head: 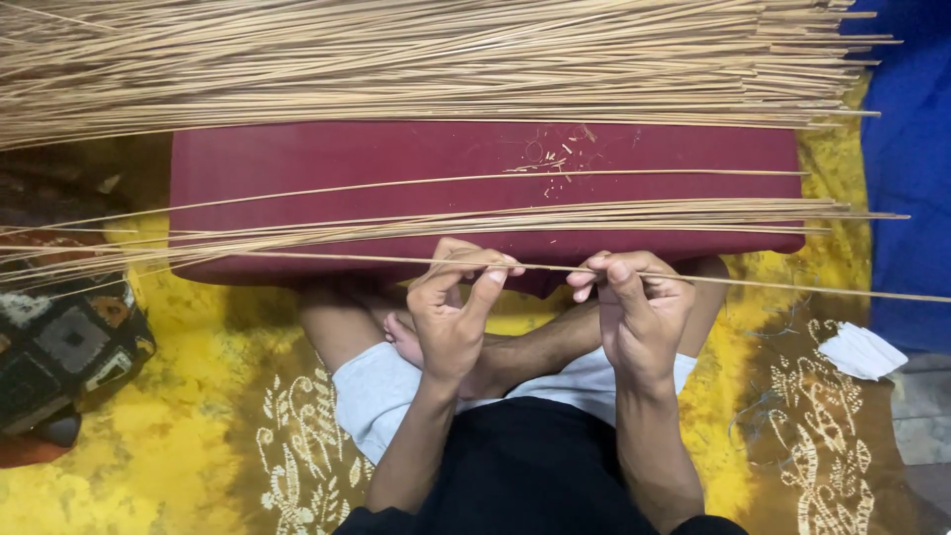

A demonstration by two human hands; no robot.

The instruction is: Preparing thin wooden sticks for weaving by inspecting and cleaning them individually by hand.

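Left hand [451, 312] pinching thin stick [792, 287] | right hand [634, 307] pinching it alongside, seemingly equally near | stick's long axis running left-right, lying over maroon cushion [297, 159]

There is one view only, from a camera worn on the person's head. It looks steeply down and slightly forward over the person's own lap, so the dark shirt fills the bottom centre of the frame and the forearms run up from there to mid-frame. It sits close: the left hand [451, 312] and right hand [639, 307] lie just below the centre and fill a good part of the frame. Beyond them a maroon cushion [297, 159] spans the middle, a heap of thin sticks [416, 54] crosses the top edge, and a yellow patterned cloth [188, 436] on the floor fills the lower corners.
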